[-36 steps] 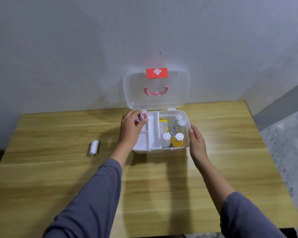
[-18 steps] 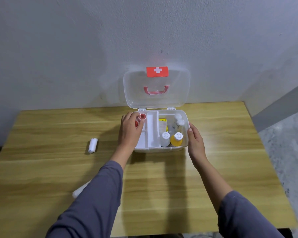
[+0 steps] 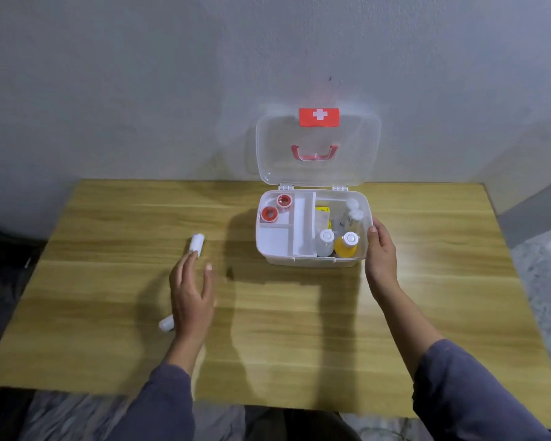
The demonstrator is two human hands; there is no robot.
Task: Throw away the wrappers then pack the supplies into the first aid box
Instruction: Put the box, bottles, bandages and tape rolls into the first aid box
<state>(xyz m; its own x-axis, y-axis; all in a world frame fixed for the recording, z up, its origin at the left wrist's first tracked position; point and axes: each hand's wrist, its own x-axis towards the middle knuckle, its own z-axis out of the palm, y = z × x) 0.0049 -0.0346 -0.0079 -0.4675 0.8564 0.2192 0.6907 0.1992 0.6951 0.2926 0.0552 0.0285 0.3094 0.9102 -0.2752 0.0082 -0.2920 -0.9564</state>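
The clear first aid box (image 3: 312, 261) stands open on the wooden table (image 3: 299, 329), its lid (image 3: 318, 173) upright against the wall. Two red tape rolls (image 3: 276, 207) lie in its back left compartment. Small bottles, one yellow (image 3: 345, 245), fill the right side. My right hand (image 3: 380, 253) rests against the box's right wall. My left hand (image 3: 191, 294) hovers open over the table, its fingertips just short of a white bandage roll (image 3: 196, 245). A second white roll (image 3: 166, 323) shows partly behind my left wrist.
A grey wall rises directly behind the table. The table's front edge runs near my sleeves, with the floor showing at right and dark clutter at left.
My left hand has left a red tape roll in the box's back left compartment and swung left and toward me, to the white bandage roll. The right hand stays on the box.
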